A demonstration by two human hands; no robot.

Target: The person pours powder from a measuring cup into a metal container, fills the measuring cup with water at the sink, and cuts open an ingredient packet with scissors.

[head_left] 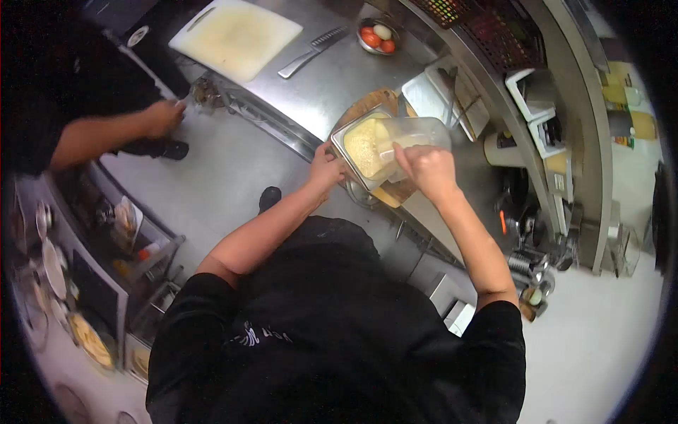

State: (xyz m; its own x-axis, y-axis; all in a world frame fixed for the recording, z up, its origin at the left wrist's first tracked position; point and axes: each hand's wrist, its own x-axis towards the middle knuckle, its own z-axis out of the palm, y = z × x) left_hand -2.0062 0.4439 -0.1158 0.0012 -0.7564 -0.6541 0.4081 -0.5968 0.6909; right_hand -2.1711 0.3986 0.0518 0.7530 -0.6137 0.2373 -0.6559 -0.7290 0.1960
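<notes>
My left hand (327, 167) grips the near left rim of a metal container (344, 150) that holds pale yellow, grainy food (364, 147). Over its right side, a clear plastic container (424, 130) lies tilted, its mouth toward the metal one. My right hand (428, 168) is closed at the near side of the clear container; what its fingers hold is hard to make out. Beneath the metal container, part of a round wooden board (367, 103) shows on the steel counter.
A white cutting board (236, 39), a knife (311, 53) and a bowl of tomatoes (378, 35) sit on the counter. White trays (429, 95) stand at the right, below a steel shelf (583, 127). Another person's arm (106, 138) reaches in from the left.
</notes>
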